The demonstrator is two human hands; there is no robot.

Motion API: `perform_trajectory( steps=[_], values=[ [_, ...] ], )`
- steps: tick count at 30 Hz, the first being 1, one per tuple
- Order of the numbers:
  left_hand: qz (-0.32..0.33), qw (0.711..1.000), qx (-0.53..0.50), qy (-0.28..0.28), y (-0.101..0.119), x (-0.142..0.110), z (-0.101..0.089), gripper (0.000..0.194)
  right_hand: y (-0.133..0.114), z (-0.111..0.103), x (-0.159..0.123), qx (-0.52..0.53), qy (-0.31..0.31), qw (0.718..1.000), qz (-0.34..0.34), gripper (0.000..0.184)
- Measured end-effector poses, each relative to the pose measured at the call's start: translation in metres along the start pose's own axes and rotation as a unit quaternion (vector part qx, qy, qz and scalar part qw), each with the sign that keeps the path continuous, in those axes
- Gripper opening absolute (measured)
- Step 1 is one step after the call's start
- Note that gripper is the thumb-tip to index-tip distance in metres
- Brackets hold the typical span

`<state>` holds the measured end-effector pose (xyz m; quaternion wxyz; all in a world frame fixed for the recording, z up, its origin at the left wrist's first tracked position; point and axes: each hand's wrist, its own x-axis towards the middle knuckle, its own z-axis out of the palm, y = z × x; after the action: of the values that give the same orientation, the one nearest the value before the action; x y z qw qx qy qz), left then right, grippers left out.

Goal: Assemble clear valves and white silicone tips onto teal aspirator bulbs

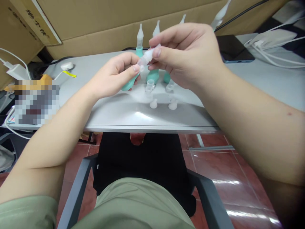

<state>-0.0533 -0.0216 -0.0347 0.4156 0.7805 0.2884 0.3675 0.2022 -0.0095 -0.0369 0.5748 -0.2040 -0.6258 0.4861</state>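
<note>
My left hand (114, 74) is closed around the teal bulb of a nasal aspirator (128, 84), its clear tube pointing up to the right. My right hand (188, 54) pinches the soft white tip (148, 56) at the tube's upper end; the tip seems to touch the tube. Behind my hands stand several similar aspirators, one upright at the back (139, 37) and another, partly covered, with its teal bulb (152, 76) showing. Two clear tube pieces (150, 86) lie on the desk below my hands. Nearer me are two loose white tips (153, 103).
A grey desk (114, 114) runs along a cardboard wall (95, 22). At the back right lies a dark phone (234, 49) beside tangled white cables (269, 54). On the left are a white charger (17, 71), an earbud-like white case (67, 65) and a blurred-out patch.
</note>
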Motion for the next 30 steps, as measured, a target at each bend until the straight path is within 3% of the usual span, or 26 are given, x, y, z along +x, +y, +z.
perform_trajectory(
  steps=[5, 15, 21, 23, 26, 30],
  values=[
    [-0.001, 1.0, -0.006, 0.001, -0.005, 0.002, -0.002, 0.02, -0.003, -0.003, 0.0, -0.027, -0.026, 0.999, 0.029, 0.013],
    [0.039, 0.999, 0.006, -0.001, -0.012, 0.003, -0.002, 0.021, -0.005, -0.008, 0.0, -0.103, -0.038, 0.994, -0.024, 0.017],
    [0.046, 0.999, 0.01, -0.017, -0.013, 0.003, -0.004, 0.068, -0.01, -0.014, 0.001, -0.173, -0.051, 0.983, -0.028, 0.033],
    [0.036, 0.999, 0.014, -0.016, -0.011, 0.003, -0.004, 0.075, -0.013, -0.015, 0.001, -0.197, -0.053, 0.978, -0.033, 0.036],
    [0.023, 1.0, 0.009, -0.013, -0.009, 0.002, -0.003, 0.067, -0.014, -0.014, 0.0, -0.197, -0.051, 0.979, -0.034, 0.034],
    [0.023, 1.0, -0.014, -0.01, -0.004, 0.001, -0.001, 0.032, -0.011, -0.004, -0.003, -0.122, -0.023, 0.992, -0.005, 0.019]
  ],
)
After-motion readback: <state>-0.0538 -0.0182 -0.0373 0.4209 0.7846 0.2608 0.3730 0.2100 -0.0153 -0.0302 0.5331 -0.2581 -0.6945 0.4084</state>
